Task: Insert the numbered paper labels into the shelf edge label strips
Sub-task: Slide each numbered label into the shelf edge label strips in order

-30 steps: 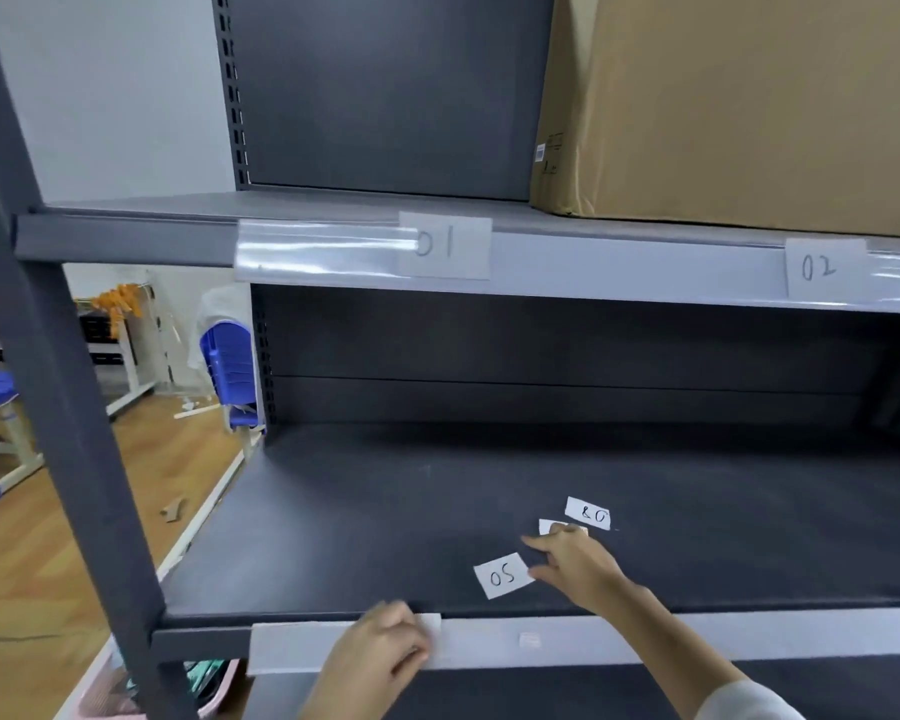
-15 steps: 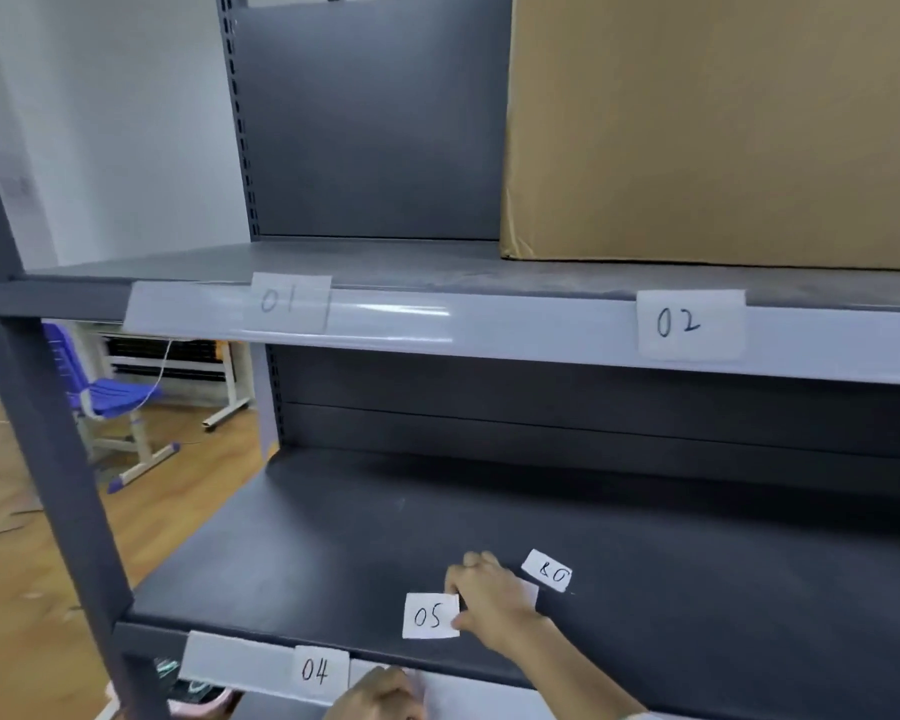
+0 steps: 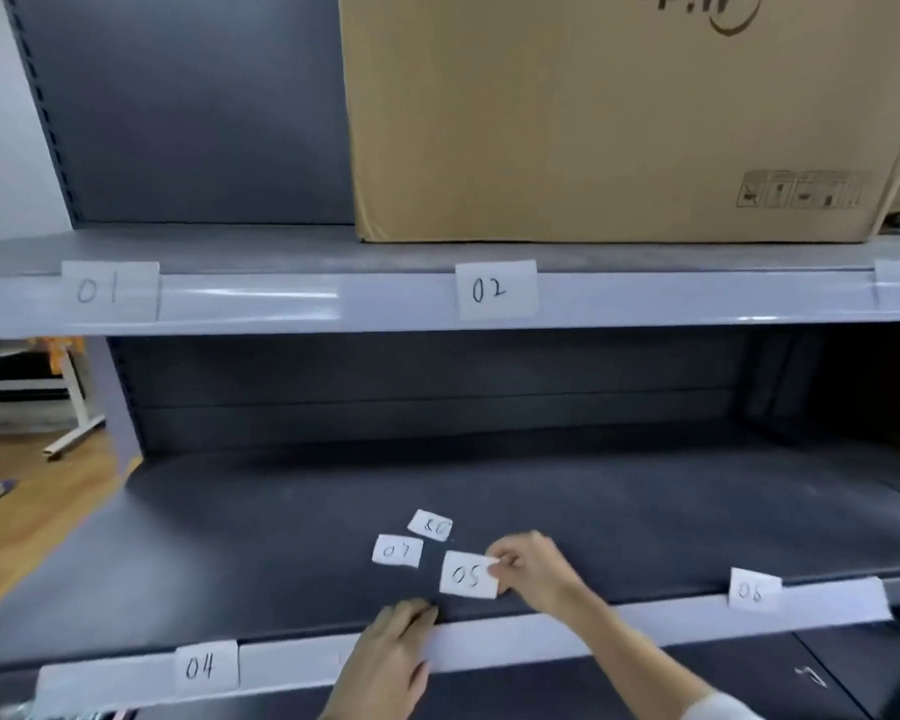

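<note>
Head view. Dark grey lower shelf [image 3: 281, 511] with three loose white paper labels, each a small rectangle hand-numbered in dark ink: label 05 [image 3: 466, 576] near the front edge, label 07 [image 3: 397, 551] just left of it, label 08 [image 3: 430, 526] behind and turned upside down. Right hand [image 3: 533, 569]: grip grasping the right edge of label 05, pinched between thumb and fingertips, paper slightly tilted. Left hand [image 3: 393, 652]: grip released, fingers straight, tips pressing on the top of the lower label strip [image 3: 541, 636]. In that pale strip: label 04 [image 3: 206, 666] at left, label 06 [image 3: 753, 592] at right. In the upper label strip [image 3: 255, 298]: label 01 [image 3: 109, 291] and label 02 [image 3: 494, 290], both upright. On the upper shelf, a large cardboard box [image 3: 593, 122].
</note>
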### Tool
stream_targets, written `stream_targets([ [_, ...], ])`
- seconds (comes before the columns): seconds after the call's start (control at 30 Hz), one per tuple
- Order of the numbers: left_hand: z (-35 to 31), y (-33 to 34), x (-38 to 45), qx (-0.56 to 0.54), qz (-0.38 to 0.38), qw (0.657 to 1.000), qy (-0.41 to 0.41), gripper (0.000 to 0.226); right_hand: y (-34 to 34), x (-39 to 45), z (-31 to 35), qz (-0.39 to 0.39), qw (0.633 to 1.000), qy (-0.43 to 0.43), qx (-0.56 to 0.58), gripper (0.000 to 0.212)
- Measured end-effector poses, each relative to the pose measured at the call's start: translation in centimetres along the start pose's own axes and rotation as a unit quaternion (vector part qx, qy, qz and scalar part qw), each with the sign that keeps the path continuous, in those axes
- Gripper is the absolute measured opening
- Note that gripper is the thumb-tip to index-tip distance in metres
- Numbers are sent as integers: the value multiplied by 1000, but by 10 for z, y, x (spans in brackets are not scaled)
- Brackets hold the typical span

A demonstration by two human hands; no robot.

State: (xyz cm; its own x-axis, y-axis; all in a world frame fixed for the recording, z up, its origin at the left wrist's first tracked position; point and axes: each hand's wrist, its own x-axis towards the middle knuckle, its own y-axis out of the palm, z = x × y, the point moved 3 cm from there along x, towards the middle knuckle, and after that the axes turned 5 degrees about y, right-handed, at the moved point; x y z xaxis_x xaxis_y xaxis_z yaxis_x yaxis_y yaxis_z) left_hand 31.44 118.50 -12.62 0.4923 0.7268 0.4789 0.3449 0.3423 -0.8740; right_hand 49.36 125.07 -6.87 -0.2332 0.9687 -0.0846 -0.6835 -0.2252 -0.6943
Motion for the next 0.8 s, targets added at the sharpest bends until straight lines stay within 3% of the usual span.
stream_targets([
  [0.07,-8,16,0,59,33,998,7,72,-15,-6,-14,-8,1000,1,-2,17],
  [0.33,-22,20,13,108,39,992,-54,36,-32,-6,-46,15,1000,3,-26,17],
  [0.47,-25,23,13,116,50,990,-56,35,-24,-4,-44,43,998,1,-39,26],
  [0.6,-23,21,14,111,79,987,-80,38,-13,-3,-41,59,997,-2,-42,18],
  [0.8,-24,19,14,111,125,980,-106,39,-10,-3,-40,56,998,5,-29,30],
])
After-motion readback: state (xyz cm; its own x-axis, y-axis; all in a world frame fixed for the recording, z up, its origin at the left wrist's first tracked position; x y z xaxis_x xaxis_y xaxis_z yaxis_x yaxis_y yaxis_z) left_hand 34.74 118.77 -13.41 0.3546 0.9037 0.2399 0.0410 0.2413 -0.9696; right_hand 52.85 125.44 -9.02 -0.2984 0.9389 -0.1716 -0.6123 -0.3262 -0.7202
